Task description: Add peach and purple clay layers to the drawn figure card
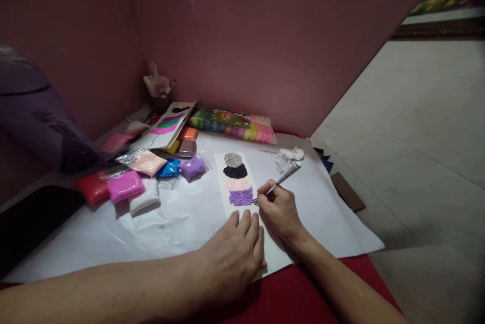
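Observation:
A white card strip [273,248] lies lengthwise in front of me. Down it run bands of textured clay: grey, black, pale peach and purple clay [241,197]. My right hand [278,207] is closed around a slim fork [287,175] with a ribbed, light handle; its tines touch the right edge of the purple band. Lying flat across the lower part of the strip, my left hand [235,250] has its fingertips just below the purple clay and holds no object.
Packets of coloured clay, such as a pink packet [126,186], lie at the left. Behind them are another decorated card [170,127] and a long clay pack [233,124]. White scraps [291,153] lie at the right on the white sheet [182,233].

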`<action>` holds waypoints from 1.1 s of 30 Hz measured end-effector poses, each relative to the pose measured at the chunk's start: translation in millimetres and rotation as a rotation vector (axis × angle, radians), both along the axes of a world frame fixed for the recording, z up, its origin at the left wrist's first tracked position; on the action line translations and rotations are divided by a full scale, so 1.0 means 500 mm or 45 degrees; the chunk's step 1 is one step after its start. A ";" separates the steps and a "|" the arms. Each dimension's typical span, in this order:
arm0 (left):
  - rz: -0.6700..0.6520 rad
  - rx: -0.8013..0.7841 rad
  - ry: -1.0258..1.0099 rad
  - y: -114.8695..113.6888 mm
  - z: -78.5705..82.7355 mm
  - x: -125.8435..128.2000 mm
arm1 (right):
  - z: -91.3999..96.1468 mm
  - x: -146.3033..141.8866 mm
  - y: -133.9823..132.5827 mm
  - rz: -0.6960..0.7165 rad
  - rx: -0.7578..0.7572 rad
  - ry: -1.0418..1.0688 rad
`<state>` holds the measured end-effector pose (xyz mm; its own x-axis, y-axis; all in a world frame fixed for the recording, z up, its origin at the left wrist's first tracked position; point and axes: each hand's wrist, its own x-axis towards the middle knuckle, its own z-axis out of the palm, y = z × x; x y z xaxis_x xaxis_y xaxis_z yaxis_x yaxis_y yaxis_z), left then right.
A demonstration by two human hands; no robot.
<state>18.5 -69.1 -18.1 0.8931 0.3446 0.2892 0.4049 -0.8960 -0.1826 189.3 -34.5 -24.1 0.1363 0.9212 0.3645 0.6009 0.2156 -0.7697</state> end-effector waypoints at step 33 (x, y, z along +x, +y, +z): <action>0.000 0.023 -0.003 0.001 0.002 0.001 | -0.004 -0.001 -0.002 -0.012 -0.019 0.024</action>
<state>19.2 -68.5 -17.2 0.8925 0.3393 0.2973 0.4052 -0.8926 -0.1976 188.9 -35.2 -26.2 0.1515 0.9252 0.3480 0.5882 0.1986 -0.7840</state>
